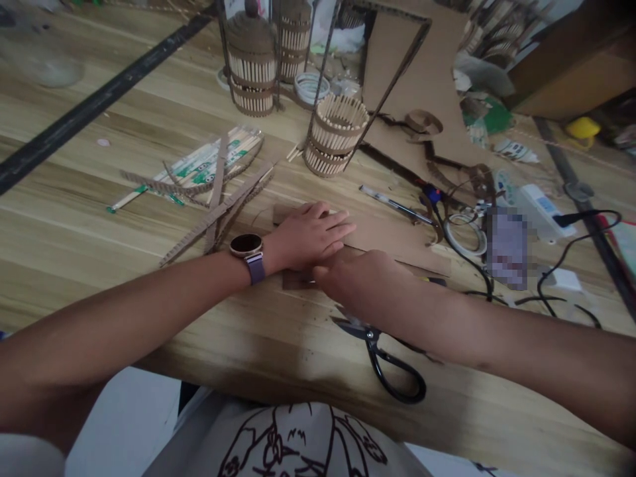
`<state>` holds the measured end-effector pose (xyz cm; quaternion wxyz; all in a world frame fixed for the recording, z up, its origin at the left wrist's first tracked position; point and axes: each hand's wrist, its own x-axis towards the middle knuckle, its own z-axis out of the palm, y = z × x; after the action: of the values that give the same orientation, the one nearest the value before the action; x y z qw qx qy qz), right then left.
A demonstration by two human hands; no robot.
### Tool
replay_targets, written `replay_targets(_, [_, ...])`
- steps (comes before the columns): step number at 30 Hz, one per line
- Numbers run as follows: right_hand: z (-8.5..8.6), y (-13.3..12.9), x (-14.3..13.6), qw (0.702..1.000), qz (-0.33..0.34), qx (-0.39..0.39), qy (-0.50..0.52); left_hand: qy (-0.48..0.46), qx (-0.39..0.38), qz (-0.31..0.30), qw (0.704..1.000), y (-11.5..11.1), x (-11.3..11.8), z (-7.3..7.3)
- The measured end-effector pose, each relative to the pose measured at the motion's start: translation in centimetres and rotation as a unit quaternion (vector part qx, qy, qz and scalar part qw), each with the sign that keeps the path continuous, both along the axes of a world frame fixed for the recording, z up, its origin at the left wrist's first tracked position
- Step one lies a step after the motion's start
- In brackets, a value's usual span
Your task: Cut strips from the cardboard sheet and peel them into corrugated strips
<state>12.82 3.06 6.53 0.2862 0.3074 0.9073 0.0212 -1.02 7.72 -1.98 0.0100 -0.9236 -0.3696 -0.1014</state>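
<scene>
Presses cardboard piece (397,238) onto table (223,354) at clock centre with left hand (318,232), palm down, fingers spread, probably to stop slipping. Curls right hand (362,281) close beside left, both together over same cardboard; can't make out whether clamped on anything, with fingertips hidden, perhaps braced for control. See scissors (370,336) at 5 o'clock from hands, lying flat, presumably within easy reach. Note pen (392,203) at 2 o'clock, likely handy there; corrugated strips (216,199) at 10 o'clock, crossing packet (243,142), apparently heaped out of the way; stick basket (332,136) at 12, upright, likely parked beyond working spot.
</scene>
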Motion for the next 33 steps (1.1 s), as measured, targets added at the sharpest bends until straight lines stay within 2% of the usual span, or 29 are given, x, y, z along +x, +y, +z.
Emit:
replay_targets(3, [0.1, 0.4, 2.0, 1.0, 0.0, 0.011, -0.001, -0.003, 0.006, -0.007, 1.0, -0.1, 0.0, 0.0])
replay_targets(8, [-0.3, 1.5, 4.8, 0.999, -0.006, -0.029, 0.042, 0.0, 0.011, 0.008, 1.0, -0.3, 0.2, 0.1])
replay_targets(11, [-0.7, 1.5, 3.9, 0.997, -0.008, -0.023, 0.067, -0.003, 0.021, 0.01, 1.0, -0.1, 0.3, -0.1])
replay_targets(15, [-1.4, 0.7, 1.1, 0.995, 0.057, 0.017, 0.085, -0.004, 0.034, 0.015, 0.999, 0.2, 0.4, -0.5])
replay_targets(19, [-1.7, 0.4, -0.6, 0.993, 0.102, 0.032, 0.048, -0.006, 0.035, 0.017, 0.999, 0.4, 0.4, -0.6])
replay_targets(28, [-1.6, 0.1, -0.4, 0.991, 0.109, 0.05, 0.056, -0.002, 0.039, 0.021, 0.999, 0.4, 0.5, -0.7])
replay_targets(33, [-1.0, -0.4, -1.5, 0.994, 0.092, 0.061, -0.007, -0.015, 0.023, 0.021, 0.999, 0.4, 0.5, -0.8])
